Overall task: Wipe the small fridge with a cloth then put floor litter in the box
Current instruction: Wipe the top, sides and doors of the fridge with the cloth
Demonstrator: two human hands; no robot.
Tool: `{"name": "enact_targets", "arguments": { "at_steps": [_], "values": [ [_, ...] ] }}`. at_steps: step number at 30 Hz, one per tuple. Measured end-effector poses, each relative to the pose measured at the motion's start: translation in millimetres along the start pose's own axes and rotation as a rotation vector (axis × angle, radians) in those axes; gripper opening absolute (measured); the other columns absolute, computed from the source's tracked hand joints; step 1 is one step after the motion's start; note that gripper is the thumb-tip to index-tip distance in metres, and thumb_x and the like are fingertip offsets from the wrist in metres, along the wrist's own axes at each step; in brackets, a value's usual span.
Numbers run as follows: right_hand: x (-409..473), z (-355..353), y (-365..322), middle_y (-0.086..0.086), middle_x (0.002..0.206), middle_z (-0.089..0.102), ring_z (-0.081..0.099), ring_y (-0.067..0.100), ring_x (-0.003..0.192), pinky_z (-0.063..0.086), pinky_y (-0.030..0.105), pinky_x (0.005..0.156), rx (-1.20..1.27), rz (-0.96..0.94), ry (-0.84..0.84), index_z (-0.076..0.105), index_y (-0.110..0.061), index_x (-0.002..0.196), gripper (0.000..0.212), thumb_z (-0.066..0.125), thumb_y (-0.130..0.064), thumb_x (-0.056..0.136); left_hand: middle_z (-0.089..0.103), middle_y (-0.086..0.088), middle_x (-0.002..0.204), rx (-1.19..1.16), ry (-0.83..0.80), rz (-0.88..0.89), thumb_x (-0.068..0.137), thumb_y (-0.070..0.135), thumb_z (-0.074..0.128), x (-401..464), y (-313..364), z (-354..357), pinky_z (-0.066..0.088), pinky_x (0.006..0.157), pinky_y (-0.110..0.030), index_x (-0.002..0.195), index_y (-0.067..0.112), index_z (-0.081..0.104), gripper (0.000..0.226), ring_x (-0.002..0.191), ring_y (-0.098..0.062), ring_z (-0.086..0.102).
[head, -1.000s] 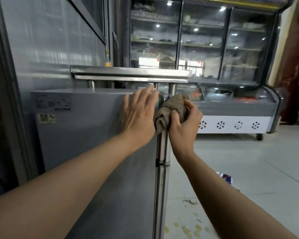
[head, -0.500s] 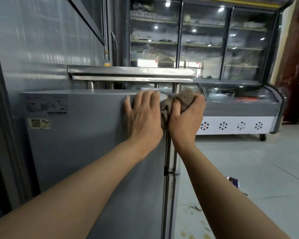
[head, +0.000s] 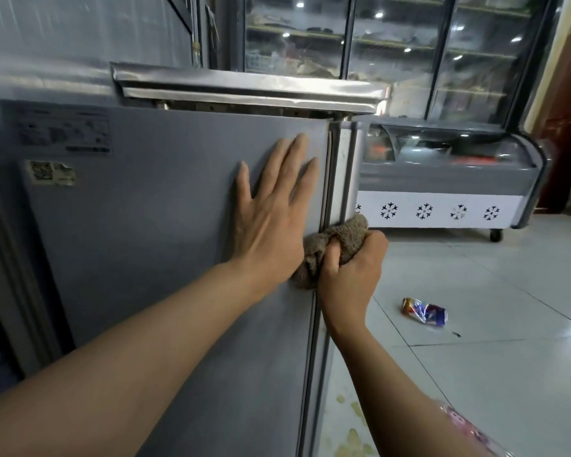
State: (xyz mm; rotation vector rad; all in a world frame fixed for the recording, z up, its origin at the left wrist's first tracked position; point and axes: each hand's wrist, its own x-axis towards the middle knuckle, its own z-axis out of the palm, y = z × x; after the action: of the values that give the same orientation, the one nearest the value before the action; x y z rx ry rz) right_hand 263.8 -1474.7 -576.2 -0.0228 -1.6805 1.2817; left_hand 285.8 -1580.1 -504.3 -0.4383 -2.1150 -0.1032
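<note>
The small grey fridge point(head: 152, 225) fills the left half of the view, its side panel facing me. My left hand point(head: 271, 212) lies flat on that panel with fingers spread. My right hand point(head: 350, 275) is closed around a bunched brown cloth point(head: 337, 242), pressed against the fridge's front corner edge about halfway down. A crumpled blue and red wrapper point(head: 424, 312) lies on the white floor tiles to the right of the fridge. No box is in view.
A steel shelf point(head: 244, 84) overhangs the fridge top. A chest freezer point(head: 442, 179) with snowflake marks stands behind on wheels, glass-door coolers point(head: 393, 44) above it. Yellowish stains point(head: 353, 433) mark the floor by the fridge's base.
My right hand has slid the cloth down the fridge's corner edge from the top to mid-height. My left hand has shifted lower on the panel. The view has tilted down, showing the wrapper fully.
</note>
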Motion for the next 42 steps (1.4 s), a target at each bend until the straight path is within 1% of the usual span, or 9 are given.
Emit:
{"name": "enact_targets", "arguments": {
  "at_steps": [5, 8, 12, 17, 23, 27, 31, 38, 42],
  "values": [
    [-31, -7, 30, 0.007, 0.093, 0.040, 0.046, 0.029, 0.087, 0.042, 0.048, 0.080, -0.039, 0.021, -0.054, 0.041, -0.008, 0.091, 0.020, 0.046, -0.024, 0.081, 0.023, -0.010, 0.156, 0.112, -0.064, 0.112, 0.074, 0.012, 0.028, -53, 0, 29, 0.012, 0.106, -0.057, 0.143, 0.011, 0.034, 0.069, 0.144, -0.025, 0.019],
    [-38, -5, 40, 0.005, 0.094, 0.038, 0.046, 0.027, 0.088, 0.042, 0.042, 0.081, -0.010, 0.004, -0.039, 0.043, -0.008, 0.094, 0.021, 0.046, -0.026, 0.083, 0.023, -0.009, 0.156, 0.150, -0.097, 0.165, 0.068, 0.007, 0.040, -77, -2, 43, 0.017, 0.106, -0.059, 0.143, 0.012, 0.030, 0.076, 0.143, -0.024, 0.016],
    [-46, -1, 55, 0.007, 0.097, 0.039, 0.046, 0.023, 0.086, 0.041, 0.030, 0.075, 0.016, -0.049, -0.031, 0.042, -0.010, 0.099, 0.027, 0.042, -0.034, 0.086, 0.022, -0.006, 0.156, 0.146, -0.152, 0.196, 0.072, 0.009, 0.029, -103, 0, 60, 0.023, 0.106, -0.059, 0.144, 0.013, 0.027, 0.073, 0.143, -0.023, 0.016],
    [-88, -7, 100, 0.005, 0.096, 0.038, 0.043, 0.017, 0.083, 0.041, 0.030, 0.075, -0.010, 0.020, -0.084, 0.035, -0.018, 0.094, 0.013, 0.042, -0.028, 0.088, 0.022, -0.005, 0.156, 0.129, -0.180, 0.219, 0.077, 0.009, 0.025, -127, 1, 78, 0.023, 0.105, -0.060, 0.145, 0.013, 0.028, 0.067, 0.144, -0.022, 0.014],
    [-110, -9, 133, 0.005, 0.095, 0.038, 0.044, 0.019, 0.083, 0.039, 0.024, 0.073, -0.008, 0.001, -0.090, 0.040, -0.014, 0.098, 0.020, 0.040, -0.033, 0.090, 0.026, -0.004, 0.155, 0.126, -0.255, 0.273, 0.078, 0.007, 0.024, -165, 8, 99, 0.022, 0.104, -0.059, 0.143, 0.012, 0.034, 0.065, 0.142, -0.020, 0.017],
    [-141, -16, 159, 0.006, 0.094, 0.039, 0.045, 0.021, 0.082, 0.041, 0.027, 0.072, -0.018, 0.028, -0.129, 0.033, -0.027, 0.098, 0.013, 0.040, -0.033, 0.088, 0.029, -0.002, 0.154, 0.148, -0.261, 0.284, 0.080, 0.005, 0.026, -192, 10, 111, 0.031, 0.103, -0.057, 0.142, 0.013, 0.038, 0.064, 0.142, -0.019, 0.026],
    [-173, -25, 189, 0.009, 0.096, 0.042, 0.045, 0.018, 0.081, 0.039, 0.018, 0.070, -0.038, 0.150, -0.217, 0.029, -0.037, 0.096, 0.016, 0.040, -0.037, 0.084, 0.025, -0.003, 0.155, 0.146, -0.318, 0.319, 0.078, 0.004, 0.025, -210, 5, 120, 0.015, 0.105, -0.057, 0.144, 0.011, 0.031, 0.066, 0.142, -0.019, 0.016],
    [-227, -41, 232, 0.007, 0.102, 0.041, 0.043, 0.012, 0.087, 0.038, 0.025, 0.075, -0.144, 0.339, -0.367, 0.032, -0.024, 0.104, 0.023, 0.043, -0.028, 0.084, 0.031, -0.002, 0.152, 0.133, -0.375, 0.395, 0.079, 0.002, 0.023, -249, 1, 139, 0.014, 0.103, -0.056, 0.142, 0.010, 0.036, 0.064, 0.140, -0.019, 0.022],
    [-253, -49, 254, 0.012, 0.109, 0.044, 0.049, 0.024, 0.098, 0.046, 0.042, 0.088, -0.219, 0.475, -0.468, 0.031, -0.023, 0.108, 0.025, 0.047, -0.019, 0.089, 0.036, -0.001, 0.150, 0.144, -0.429, 0.435, 0.081, 0.004, 0.026, -275, 1, 148, 0.018, 0.103, -0.052, 0.139, 0.011, 0.042, 0.060, 0.138, -0.018, 0.035]
  ]
}}
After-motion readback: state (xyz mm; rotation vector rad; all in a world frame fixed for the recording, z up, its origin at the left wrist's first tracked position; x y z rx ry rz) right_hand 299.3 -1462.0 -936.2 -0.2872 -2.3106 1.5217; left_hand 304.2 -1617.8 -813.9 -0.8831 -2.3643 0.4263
